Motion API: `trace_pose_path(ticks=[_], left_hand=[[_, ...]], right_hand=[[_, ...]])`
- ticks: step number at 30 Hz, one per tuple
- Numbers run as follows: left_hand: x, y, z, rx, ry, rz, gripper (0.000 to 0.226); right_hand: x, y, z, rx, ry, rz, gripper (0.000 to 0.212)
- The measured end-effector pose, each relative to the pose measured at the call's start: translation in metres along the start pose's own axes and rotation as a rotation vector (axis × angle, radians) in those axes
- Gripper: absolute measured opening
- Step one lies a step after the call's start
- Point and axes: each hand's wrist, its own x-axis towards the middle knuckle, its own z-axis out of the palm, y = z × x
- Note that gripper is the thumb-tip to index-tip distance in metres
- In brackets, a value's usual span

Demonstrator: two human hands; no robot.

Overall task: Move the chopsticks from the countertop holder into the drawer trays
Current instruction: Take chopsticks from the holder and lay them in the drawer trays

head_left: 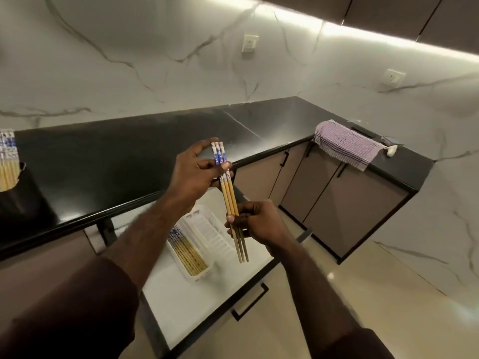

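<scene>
I hold three wooden chopsticks (229, 195) with blue-and-white tops upright over the open drawer (181, 301). My left hand (194, 174) pinches their patterned tops, and my right hand (259, 222) grips their lower shafts. Below them two white trays sit side by side in the drawer. The left tray (201, 277) holds several chopsticks (188, 251); the ribbed right tray (207, 229) shows none inside. At the far left of the black countertop (103, 164) stands the dark holder (15, 203), with several more chopsticks (7, 159) sticking out of it.
A purple checked cloth (346, 143) hangs over the counter edge at the right, with a small white object (391, 150) beside it. Closed cabinet doors (344, 206) run below the counter. Marble walls carry two sockets (250, 42). Pale floor (363, 294) lies right of the drawer.
</scene>
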Motion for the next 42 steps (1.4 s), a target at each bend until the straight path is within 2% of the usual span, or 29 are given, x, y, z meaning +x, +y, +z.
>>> trace_pose_path(ticks=[5, 13, 16, 18, 22, 27, 31, 33, 38, 42], left_hand=[[0.026, -0.042, 0.015, 0.099, 0.064, -0.059, 0.057], [0.085, -0.137, 0.013, 0.255, 0.100, -0.195, 0.028], [0.107, -0.176, 0.011, 0.393, 0.098, -0.302, 0.020], [0.115, -0.200, 0.010, 0.561, 0.069, -0.315, 0.017], [0.119, -0.245, 0.012, 0.741, -0.005, -0.321, 0.018], [0.114, -0.307, 0.010, 0.944, -0.028, -0.438, 0.030], [0.114, -0.332, 0.014, 1.232, -0.099, -0.486, 0.041], [0.116, -0.336, 0.017, 1.334, -0.147, -0.512, 0.043], [0.115, -0.353, 0.015, 1.425, -0.207, -0.476, 0.044], [0.119, -0.359, 0.016, 1.487, -0.258, -0.454, 0.034]], right_hand=[[0.046, 0.023, -0.010, -0.028, -0.043, 0.045, 0.015], [0.144, 0.075, -0.006, -0.148, -0.084, 0.151, 0.008], [0.179, 0.103, 0.000, -0.202, -0.096, 0.224, 0.013], [0.196, 0.120, 0.003, -0.227, -0.099, 0.252, 0.010], [0.222, 0.154, 0.015, -0.283, -0.126, 0.305, 0.010], [0.242, 0.207, 0.030, -0.343, -0.192, 0.378, 0.016], [0.249, 0.242, 0.042, -0.467, -0.239, 0.407, 0.010], [0.252, 0.252, 0.048, -0.526, -0.232, 0.423, 0.013], [0.258, 0.263, 0.067, -0.583, -0.223, 0.428, 0.019], [0.265, 0.268, 0.074, -0.614, -0.222, 0.425, 0.017]])
